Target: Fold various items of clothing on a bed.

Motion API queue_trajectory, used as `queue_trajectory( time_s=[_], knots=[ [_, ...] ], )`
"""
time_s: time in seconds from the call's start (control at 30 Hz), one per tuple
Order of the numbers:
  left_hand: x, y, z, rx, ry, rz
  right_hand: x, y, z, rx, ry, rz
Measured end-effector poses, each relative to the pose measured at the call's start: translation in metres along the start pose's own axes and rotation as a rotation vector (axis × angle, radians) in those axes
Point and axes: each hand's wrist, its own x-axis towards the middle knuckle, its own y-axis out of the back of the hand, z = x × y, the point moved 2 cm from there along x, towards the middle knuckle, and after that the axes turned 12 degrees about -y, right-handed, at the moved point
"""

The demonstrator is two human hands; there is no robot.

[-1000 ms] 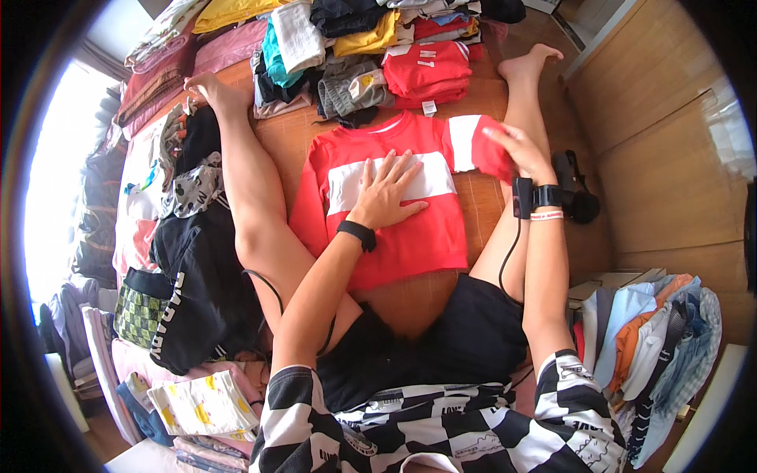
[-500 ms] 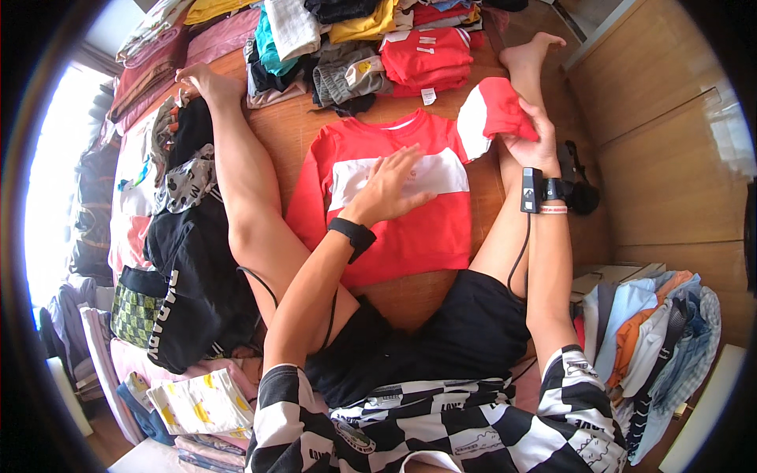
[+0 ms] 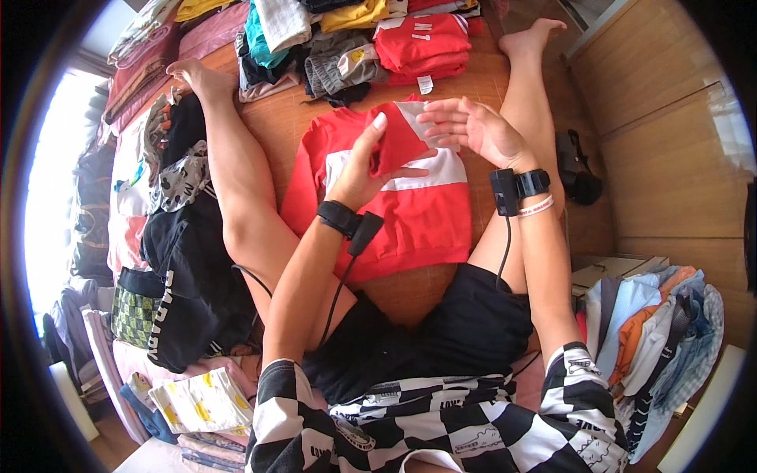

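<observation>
A red sweatshirt (image 3: 418, 229) with a white chest band lies spread between my legs. Its right-hand sleeve is folded inward over the chest, and the cuff end is raised a little. My left hand (image 3: 361, 169) has that cuff between thumb and fingers; the cloth hides part of the grip. To the right, my right hand (image 3: 482, 135) is above the sweatshirt's shoulder and the white part of the sleeve, fingers stretched and nothing held. The other sleeve (image 3: 303, 169) lies along the left side. A black wrist strap with a small box is on each wrist.
Beyond the sweatshirt are folded clothes, including a red garment (image 3: 422, 46) and grey shorts (image 3: 339, 63). Black clothing (image 3: 193, 276) lies left of my left leg. More garments (image 3: 654, 339) are stacked at lower right, beside a wooden cabinet (image 3: 662, 158).
The sleeve has swung inward from the right, across the chest. My right hand has let go of it and moved left; my left hand has turned and taken the cuff.
</observation>
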Motion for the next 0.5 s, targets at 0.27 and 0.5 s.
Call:
queue_trajectory(
  time_s=[0.27,0.5],
  knots=[
    [0.003,0.020,0.040,-0.156,0.236,0.096,0.004,0.027,0.016,-0.281,-0.036,0.385],
    [-0.010,0.115,0.041,0.749,0.132,0.375,0.024,0.030,0.052,-0.931,-0.115,0.414]
  ],
)
